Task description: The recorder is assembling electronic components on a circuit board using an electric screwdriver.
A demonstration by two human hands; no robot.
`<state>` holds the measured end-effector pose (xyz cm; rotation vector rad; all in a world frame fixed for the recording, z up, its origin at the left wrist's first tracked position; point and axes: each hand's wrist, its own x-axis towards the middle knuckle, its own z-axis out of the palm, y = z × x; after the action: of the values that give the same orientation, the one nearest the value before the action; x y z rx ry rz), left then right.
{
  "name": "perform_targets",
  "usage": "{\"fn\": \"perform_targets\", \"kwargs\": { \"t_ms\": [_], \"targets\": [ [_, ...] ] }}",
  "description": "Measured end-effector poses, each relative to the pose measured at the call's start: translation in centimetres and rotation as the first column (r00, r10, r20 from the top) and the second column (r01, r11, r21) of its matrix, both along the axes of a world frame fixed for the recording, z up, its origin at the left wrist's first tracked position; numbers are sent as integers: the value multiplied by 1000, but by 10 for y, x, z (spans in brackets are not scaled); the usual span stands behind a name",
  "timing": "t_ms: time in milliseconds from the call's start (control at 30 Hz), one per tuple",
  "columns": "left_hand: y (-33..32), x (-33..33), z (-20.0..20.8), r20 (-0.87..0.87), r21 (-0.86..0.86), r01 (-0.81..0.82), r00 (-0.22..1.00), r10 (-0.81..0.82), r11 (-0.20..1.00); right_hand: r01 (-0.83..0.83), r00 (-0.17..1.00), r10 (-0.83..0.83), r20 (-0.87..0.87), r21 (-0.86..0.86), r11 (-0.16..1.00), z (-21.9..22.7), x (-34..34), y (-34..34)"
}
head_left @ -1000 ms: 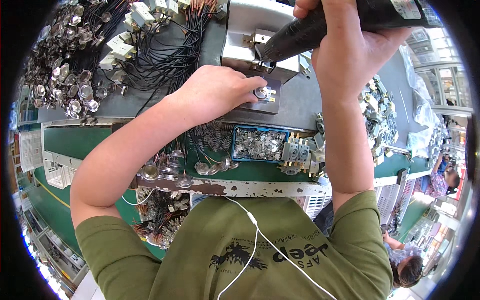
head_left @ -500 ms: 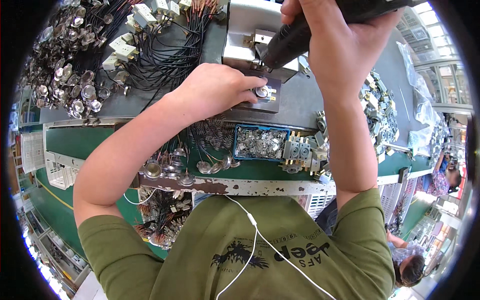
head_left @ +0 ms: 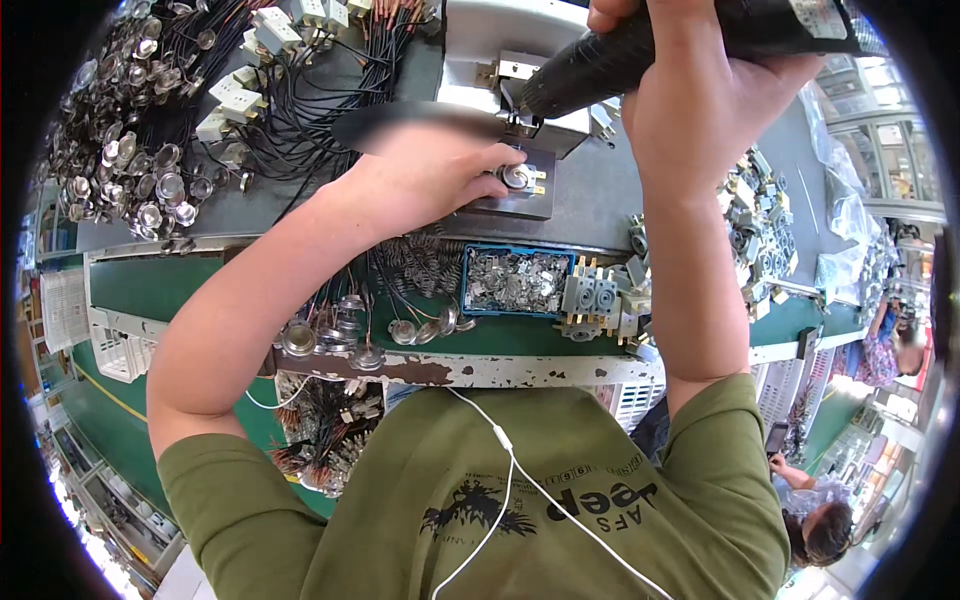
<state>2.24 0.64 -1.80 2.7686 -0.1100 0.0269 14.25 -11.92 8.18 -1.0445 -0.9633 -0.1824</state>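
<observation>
Two bare hands are at work: the left hand (head_left: 425,180) and the right hand (head_left: 700,95), and between them they attend to one black, ribbed, barrel-shaped power screwdriver (head_left: 640,50) and one small round silver metal disc part (head_left: 517,177) seated on one grey metal fixture block (head_left: 520,195). One blue rectangular plastic tray (head_left: 517,282) holds small silver metal pieces too many to count. One white earphone cable (head_left: 510,470) hangs down the one olive-green shirt (head_left: 400,500).

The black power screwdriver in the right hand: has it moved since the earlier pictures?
No. The black power screwdriver keeps its tip over the same grey fixture block, slanting up to the right hand; small shifts match the camera's motion.
</observation>
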Motion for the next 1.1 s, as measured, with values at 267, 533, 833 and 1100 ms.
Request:
{"fn": "perform_targets", "kwargs": {
  "t_ms": [267,533,833,1100],
  "targets": [
    [0,0,0,-13,-11,-10,1000,10,1000,4,1000,-3,-28,35,999,-4,1,11],
    [-2,2,1,-16,-11,-1,1000,1,1000,-478,827,562,-6,520,708,-10,12,29],
    [-1,1,0,5,1,10,1000,-10,1000,150,986,-147,-77,30,988,-1,-6,17],
    [0,0,-2,51,-3,18,999,-17,1000,-49,990,36,-133,-96,994,8,12,17]
  ]
}}
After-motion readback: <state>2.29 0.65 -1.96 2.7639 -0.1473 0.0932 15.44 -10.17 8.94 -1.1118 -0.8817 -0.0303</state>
